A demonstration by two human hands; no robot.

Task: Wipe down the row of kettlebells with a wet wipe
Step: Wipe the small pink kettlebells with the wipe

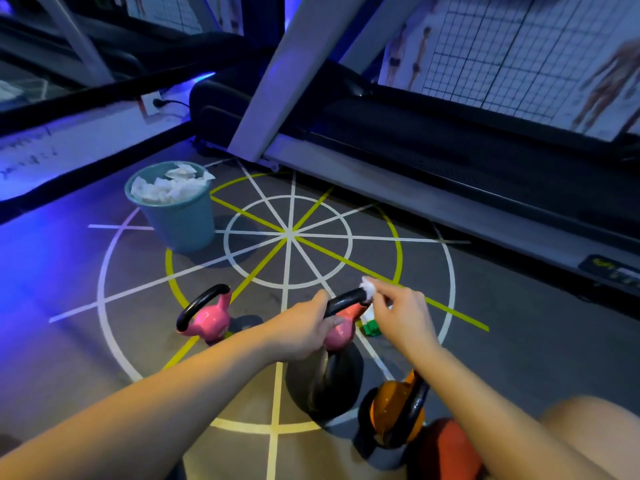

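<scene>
My left hand grips the black handle of a pink kettlebell at its left end, holding it off the floor. My right hand pinches a crumpled white wet wipe against the right end of that handle. A second pink kettlebell stands on the floor to the left. Below my hands sit a black kettlebell, an orange one and a red one near my knee.
A teal bin full of used white wipes stands at the back left. A green and white wipe packet lies on the floor behind my right hand. A treadmill runs along the right. White and yellow lines mark the grey floor.
</scene>
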